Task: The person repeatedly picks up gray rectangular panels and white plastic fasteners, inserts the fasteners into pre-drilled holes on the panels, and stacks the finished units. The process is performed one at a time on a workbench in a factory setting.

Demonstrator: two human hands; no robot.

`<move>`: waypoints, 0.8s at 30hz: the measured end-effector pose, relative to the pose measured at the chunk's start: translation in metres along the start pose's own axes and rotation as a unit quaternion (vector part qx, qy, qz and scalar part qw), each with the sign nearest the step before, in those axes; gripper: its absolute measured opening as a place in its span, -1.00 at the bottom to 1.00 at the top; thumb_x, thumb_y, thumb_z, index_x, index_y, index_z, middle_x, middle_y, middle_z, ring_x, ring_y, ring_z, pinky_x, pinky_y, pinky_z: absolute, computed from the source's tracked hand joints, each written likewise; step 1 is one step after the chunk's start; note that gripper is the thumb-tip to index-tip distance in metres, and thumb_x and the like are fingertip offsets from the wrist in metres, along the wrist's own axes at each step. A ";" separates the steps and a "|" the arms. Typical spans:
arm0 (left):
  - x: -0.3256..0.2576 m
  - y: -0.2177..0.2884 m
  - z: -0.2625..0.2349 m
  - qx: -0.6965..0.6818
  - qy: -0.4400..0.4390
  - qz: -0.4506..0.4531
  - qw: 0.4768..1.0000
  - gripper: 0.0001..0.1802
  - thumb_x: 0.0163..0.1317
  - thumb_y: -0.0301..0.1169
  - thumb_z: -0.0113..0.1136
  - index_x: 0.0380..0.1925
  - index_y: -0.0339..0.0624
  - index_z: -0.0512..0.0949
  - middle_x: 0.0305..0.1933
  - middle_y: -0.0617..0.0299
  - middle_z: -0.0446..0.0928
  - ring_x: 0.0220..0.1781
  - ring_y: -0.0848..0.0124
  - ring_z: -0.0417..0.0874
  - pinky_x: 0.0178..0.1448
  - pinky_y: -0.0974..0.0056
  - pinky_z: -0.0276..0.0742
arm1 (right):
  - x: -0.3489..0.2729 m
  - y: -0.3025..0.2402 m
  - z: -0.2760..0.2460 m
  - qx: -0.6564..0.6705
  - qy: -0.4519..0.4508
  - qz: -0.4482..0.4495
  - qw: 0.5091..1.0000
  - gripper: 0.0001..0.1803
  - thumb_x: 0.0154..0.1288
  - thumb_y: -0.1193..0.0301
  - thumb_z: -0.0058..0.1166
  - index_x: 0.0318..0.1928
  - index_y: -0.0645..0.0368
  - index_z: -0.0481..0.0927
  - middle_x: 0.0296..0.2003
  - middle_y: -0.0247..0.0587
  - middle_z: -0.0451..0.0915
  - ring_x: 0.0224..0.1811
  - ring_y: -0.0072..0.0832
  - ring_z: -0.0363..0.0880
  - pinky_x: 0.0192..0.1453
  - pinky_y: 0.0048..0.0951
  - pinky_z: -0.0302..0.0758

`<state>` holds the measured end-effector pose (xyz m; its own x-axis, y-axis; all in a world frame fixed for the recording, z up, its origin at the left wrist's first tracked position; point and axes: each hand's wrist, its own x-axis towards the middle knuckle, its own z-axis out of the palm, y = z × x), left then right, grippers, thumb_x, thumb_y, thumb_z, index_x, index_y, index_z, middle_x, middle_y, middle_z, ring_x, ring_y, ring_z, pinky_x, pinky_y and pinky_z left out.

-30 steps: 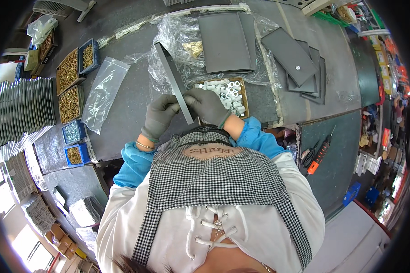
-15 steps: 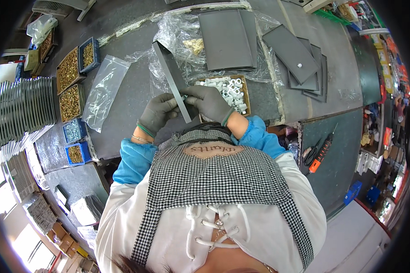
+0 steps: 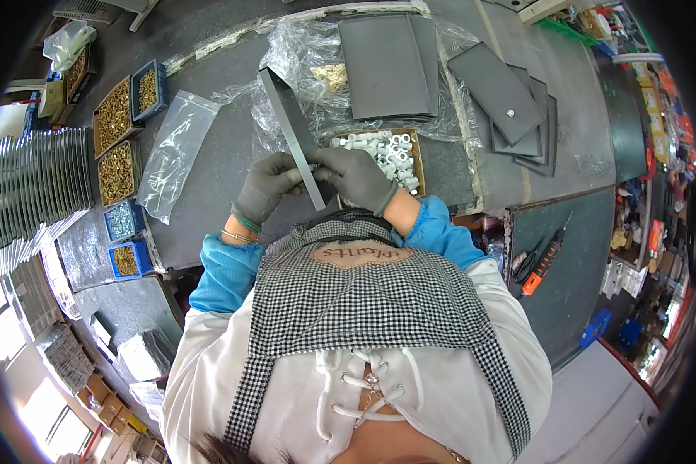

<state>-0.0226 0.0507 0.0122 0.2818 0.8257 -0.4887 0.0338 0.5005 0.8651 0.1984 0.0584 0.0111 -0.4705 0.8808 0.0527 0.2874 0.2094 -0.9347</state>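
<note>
A dark grey metal panel (image 3: 292, 138) with a folded edge stands on its side, tilted, in front of my body. My gloved left hand (image 3: 264, 188) closes on it from the left, fingertips at its lower part. On the other face, my gloved right hand (image 3: 357, 179) has its fingers drawn together against the panel. A small shiny piece shows by those right fingertips, too small to name. Beside the right hand sits a cardboard box (image 3: 419, 161) of white and grey fittings, partly covered by that hand.
Flat dark panels (image 3: 387, 66) lie on crumpled plastic film (image 3: 286, 58) at the back. More panels (image 3: 491, 93) are fanned out at right, a small knob on the top one. A plastic bag (image 3: 179, 155) and bins of brass parts (image 3: 116, 116) are left; an orange-handled tool (image 3: 545, 267) lies right.
The hands and the panel keep nearly the same place. My left fingers have shifted slightly against the panel, and the view has moved a little.
</note>
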 end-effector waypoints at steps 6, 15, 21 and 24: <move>0.005 0.001 -0.008 0.048 -0.015 -0.007 0.999 -0.63 0.36 -0.34 0.37 0.07 -0.32 0.61 -0.13 0.23 0.70 -0.22 0.53 0.67 -0.13 0.39 0.63 | -0.001 0.000 0.002 -0.015 0.019 -0.009 1.000 -0.68 0.34 0.36 0.23 0.09 0.05 0.66 -0.15 -0.09 0.73 -0.11 -0.11 0.73 -0.04 -0.21 0.65; -0.007 -0.012 0.004 0.122 0.032 0.101 0.987 -0.66 0.40 -0.40 0.31 0.08 -0.37 0.58 -0.10 0.17 0.70 -0.10 0.45 0.70 -0.01 0.35 0.67 | 0.000 -0.001 0.002 -0.041 0.023 0.005 0.999 -0.71 0.36 0.32 0.22 0.05 0.07 0.66 -0.16 -0.09 0.72 -0.12 -0.11 0.73 -0.02 -0.18 0.64; -0.013 0.007 0.020 0.005 0.024 0.027 0.999 -0.61 0.43 -0.31 0.28 0.08 -0.42 0.54 -0.21 0.20 0.66 -0.28 0.52 0.64 -0.19 0.40 0.60 | -0.003 0.004 0.006 0.005 0.028 0.014 0.999 -0.69 0.33 0.38 0.23 0.07 0.06 0.65 -0.15 -0.09 0.71 -0.09 -0.11 0.72 0.00 -0.19 0.63; -0.009 -0.003 0.015 -0.031 0.010 -0.002 0.999 -0.61 0.47 -0.29 0.21 0.09 -0.42 0.54 -0.25 0.26 0.62 -0.36 0.56 0.57 -0.23 0.44 0.57 | -0.002 0.001 0.005 -0.024 0.032 -0.010 0.999 -0.68 0.31 0.42 0.22 0.08 0.06 0.64 -0.17 -0.10 0.70 -0.11 -0.10 0.71 -0.01 -0.19 0.63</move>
<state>-0.0106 0.0379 0.0155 0.2617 0.8286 -0.4949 -0.0254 0.5185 0.8547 0.1954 0.0549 0.0088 -0.4224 0.9014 0.0952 0.3192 0.2462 -0.9152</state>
